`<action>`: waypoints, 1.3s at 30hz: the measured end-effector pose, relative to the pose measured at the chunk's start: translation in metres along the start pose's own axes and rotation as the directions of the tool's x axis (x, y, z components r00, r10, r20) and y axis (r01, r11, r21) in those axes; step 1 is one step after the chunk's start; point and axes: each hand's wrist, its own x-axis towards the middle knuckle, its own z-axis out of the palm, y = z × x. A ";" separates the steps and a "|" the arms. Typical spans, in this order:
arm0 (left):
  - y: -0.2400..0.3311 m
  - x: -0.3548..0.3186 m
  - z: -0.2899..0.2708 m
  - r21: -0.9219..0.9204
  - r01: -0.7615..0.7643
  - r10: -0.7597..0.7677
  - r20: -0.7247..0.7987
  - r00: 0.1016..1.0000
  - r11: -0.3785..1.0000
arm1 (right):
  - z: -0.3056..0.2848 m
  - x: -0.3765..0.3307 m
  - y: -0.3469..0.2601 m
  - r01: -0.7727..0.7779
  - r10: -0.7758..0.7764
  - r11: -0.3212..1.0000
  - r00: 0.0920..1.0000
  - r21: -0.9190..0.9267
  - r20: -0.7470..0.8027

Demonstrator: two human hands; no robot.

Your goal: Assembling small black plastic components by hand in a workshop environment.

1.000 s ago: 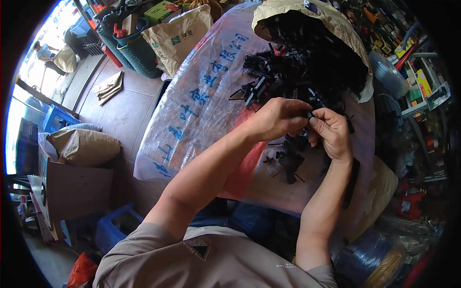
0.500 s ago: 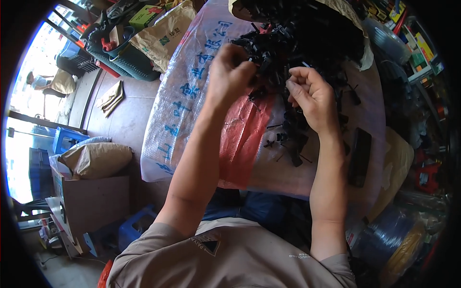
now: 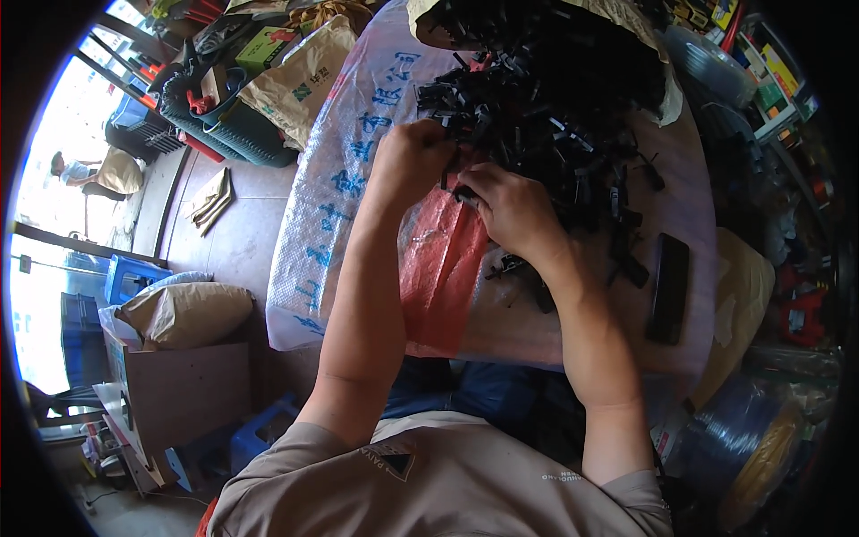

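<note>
A heap of small black plastic parts [image 3: 528, 116] spills from an open paper sack [image 3: 432, 25] onto a woven plastic sheet [image 3: 304, 268] with a red stripe. At the heap's near left edge my left hand [image 3: 410, 161] is closed, a slim black part showing below its fingertips. My right hand [image 3: 514, 208] has thumb and fingers pinched on a small black part [image 3: 465, 193], just right of the left hand. Shadow and the fingers hide the exact shape of both pieces. Several more loose parts lie under and beside my right forearm.
A dark phone-like slab [image 3: 668, 288] lies at the sheet's right. To the left are a filled brown sack [image 3: 186, 304] on a wooden box, a dark green basket [image 3: 246, 134] and a paper bag [image 3: 300, 80]. Wrapped coils [image 3: 734, 438] stand at lower right. Someone sits far left outside.
My right hand has moved left and nearer to me, beside the left hand, with a black part between its fingers. My left hand has drawn slightly back from the heap.
</note>
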 end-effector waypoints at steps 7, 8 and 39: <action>0.015 -0.008 -0.012 -0.468 0.104 -0.036 0.152 0.988 0.878 | -0.037 0.002 0.011 -0.233 0.370 0.666 0.928 0.709 -0.043; 0.017 -0.009 -0.009 -0.552 0.074 0.003 0.137 0.991 0.830 | -0.046 0.005 0.013 -0.211 0.414 0.571 0.909 0.793 -0.056; 0.040 -0.021 -0.001 -0.707 0.090 0.187 0.304 0.934 0.701 | -0.072 -0.003 0.010 -0.235 0.400 0.220 0.907 0.947 0.133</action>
